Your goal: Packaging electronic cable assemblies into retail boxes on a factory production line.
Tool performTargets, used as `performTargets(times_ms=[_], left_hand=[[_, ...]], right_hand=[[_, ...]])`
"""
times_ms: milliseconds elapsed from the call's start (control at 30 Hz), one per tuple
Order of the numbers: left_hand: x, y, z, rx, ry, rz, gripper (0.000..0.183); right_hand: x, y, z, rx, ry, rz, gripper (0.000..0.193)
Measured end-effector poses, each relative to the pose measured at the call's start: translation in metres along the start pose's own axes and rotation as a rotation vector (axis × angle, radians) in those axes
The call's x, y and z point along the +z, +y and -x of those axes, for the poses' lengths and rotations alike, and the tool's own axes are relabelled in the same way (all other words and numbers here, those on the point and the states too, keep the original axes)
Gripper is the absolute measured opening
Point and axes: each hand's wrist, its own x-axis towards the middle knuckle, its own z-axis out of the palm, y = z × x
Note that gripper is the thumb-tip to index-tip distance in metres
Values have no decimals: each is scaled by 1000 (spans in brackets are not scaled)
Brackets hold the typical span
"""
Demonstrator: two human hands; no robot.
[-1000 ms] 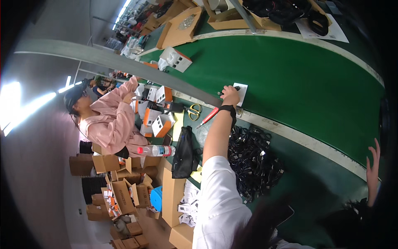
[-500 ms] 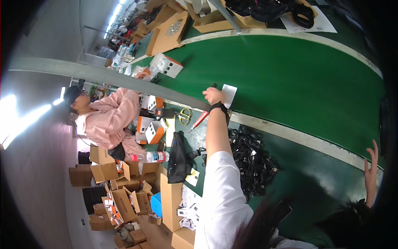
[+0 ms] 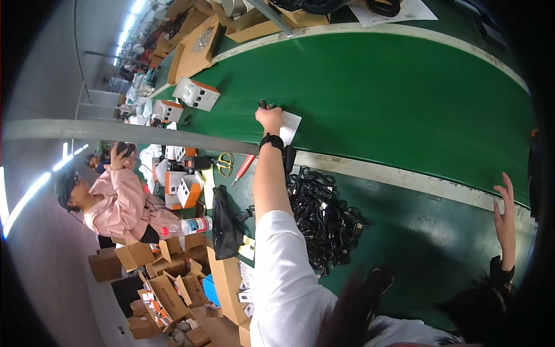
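Observation:
My left hand [image 3: 269, 120], with a black band on its wrist, reaches over the green belt [image 3: 376, 98]. Its fingers are closed around a small black object [image 3: 263, 104], mostly hidden, whose kind I cannot make out. A white card [image 3: 291, 127] shows just right of this hand; whether the fingers touch it, I cannot tell. At the far right, my right hand [image 3: 504, 217] is raised near the belt's front edge, fingers spread, holding nothing. A heap of black cables [image 3: 326, 222] lies on the table, right of my left forearm.
Left of my arm are a red-handled tool [image 3: 245, 169], yellow scissors [image 3: 225, 164], a black pouch [image 3: 226, 225] and a bottle [image 3: 191, 225]. A grey metal bar [image 3: 127, 134] crosses the left. A white-and-orange box [image 3: 198, 95] stands on the belt. A co-worker in pink [image 3: 121, 202] is beyond.
The view has shifted, so most things appear farther left. My left hand stays closed beside the card, and my right hand stays spread. The co-worker has raised a hand.

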Motion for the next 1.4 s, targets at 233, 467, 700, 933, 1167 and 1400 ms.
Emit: performTargets(times_ms=[233,467,700,933,1167,1400], left_hand=[[-24,33,38,11,-297,-120,37],[-62,18,22,195,-671,-515,77],[-32,49,54,53,-705,-366,71],[-36,32,69,67,-531,-438,71],[-41,26,60,2,-553,-327,74],[-42,23,77,199,-626,-321,85]], right_hand=[[-6,18,20,2,30,14,47],[3,19,18,-58,61,-49,45],[-2,31,41,17,46,-60,44],[-4,41,53,-66,79,-57,47],[-7,40,57,-37,53,-70,48],[-17,9,48,54,14,17,38]])
